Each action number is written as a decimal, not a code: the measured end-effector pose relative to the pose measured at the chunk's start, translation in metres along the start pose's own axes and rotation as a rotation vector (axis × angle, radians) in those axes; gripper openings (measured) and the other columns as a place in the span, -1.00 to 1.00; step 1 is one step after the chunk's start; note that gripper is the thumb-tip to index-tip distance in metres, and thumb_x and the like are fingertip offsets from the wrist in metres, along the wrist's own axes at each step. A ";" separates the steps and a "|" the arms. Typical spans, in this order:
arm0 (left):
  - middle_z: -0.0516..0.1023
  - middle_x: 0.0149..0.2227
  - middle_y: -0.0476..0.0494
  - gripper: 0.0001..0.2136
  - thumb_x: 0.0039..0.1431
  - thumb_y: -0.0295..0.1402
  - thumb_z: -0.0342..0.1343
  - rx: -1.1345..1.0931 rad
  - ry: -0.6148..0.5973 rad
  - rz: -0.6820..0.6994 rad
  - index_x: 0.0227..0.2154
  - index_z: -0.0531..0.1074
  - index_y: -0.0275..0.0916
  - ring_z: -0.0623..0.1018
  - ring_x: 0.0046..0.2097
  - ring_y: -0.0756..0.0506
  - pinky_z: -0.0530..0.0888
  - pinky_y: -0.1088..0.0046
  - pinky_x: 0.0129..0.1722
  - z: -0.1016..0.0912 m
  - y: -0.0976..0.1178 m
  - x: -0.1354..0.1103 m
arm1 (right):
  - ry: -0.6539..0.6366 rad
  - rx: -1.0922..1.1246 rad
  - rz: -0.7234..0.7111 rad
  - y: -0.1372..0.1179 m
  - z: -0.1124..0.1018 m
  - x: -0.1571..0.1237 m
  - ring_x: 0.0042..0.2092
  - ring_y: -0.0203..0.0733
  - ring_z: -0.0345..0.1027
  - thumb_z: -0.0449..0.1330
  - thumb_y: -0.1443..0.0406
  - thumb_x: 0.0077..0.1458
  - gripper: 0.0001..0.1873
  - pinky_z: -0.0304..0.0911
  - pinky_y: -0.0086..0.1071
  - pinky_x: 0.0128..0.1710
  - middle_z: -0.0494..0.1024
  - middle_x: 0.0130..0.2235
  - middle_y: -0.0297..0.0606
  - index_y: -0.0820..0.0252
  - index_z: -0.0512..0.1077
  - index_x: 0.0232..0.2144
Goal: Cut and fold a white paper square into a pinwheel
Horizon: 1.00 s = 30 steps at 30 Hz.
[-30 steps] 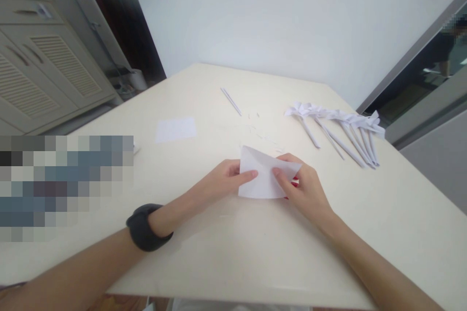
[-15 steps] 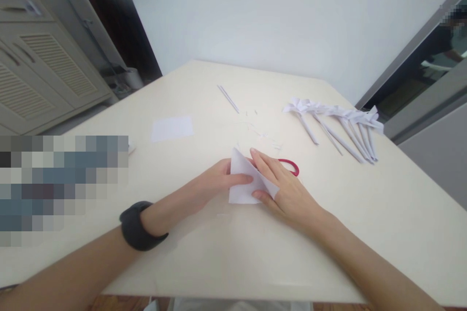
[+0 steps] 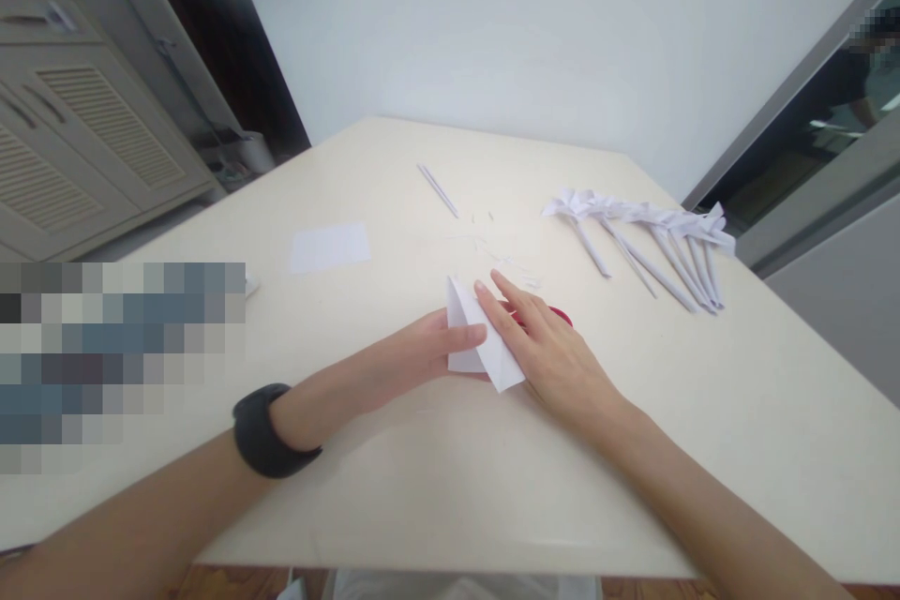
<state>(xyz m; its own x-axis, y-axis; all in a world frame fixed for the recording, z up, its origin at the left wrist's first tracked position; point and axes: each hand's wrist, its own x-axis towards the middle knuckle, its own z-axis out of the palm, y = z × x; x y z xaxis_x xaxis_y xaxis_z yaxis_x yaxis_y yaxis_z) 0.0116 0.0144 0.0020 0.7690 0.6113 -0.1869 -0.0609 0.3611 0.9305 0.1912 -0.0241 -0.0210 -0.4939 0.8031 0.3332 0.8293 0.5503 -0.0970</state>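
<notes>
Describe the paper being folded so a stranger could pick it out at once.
On the cream table, look where the two hands meet. The folded white paper lies there, pinched by the left hand and pressed by the right hand. Unlike the flat sheet to its left and the paper stems at right, it is a pointed wedge.

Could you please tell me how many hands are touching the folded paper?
2: left hand pinches the paper at its left edge; right hand lies flat along its right side.
</notes>
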 end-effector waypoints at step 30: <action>0.43 0.07 -0.18 -0.58 0.22 -0.08 -0.09 0.062 0.033 -0.085 0.07 0.31 -0.13 0.42 0.06 -0.21 0.33 0.25 0.02 -0.001 -0.010 -0.001 | -0.129 0.984 0.439 -0.001 -0.003 0.000 -0.24 -0.18 0.36 0.14 0.18 0.07 -0.82 0.25 -0.32 -0.30 0.47 -0.13 -0.24 0.15 0.40 -0.30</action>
<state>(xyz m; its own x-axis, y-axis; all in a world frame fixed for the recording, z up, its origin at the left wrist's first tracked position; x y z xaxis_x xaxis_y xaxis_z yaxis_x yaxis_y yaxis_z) 0.0112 0.0112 -0.0073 0.7480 0.6039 -0.2752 0.0435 0.3691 0.9283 0.1909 -0.0253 -0.0185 -0.2762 0.9610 -0.0096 0.3955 0.1045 -0.9125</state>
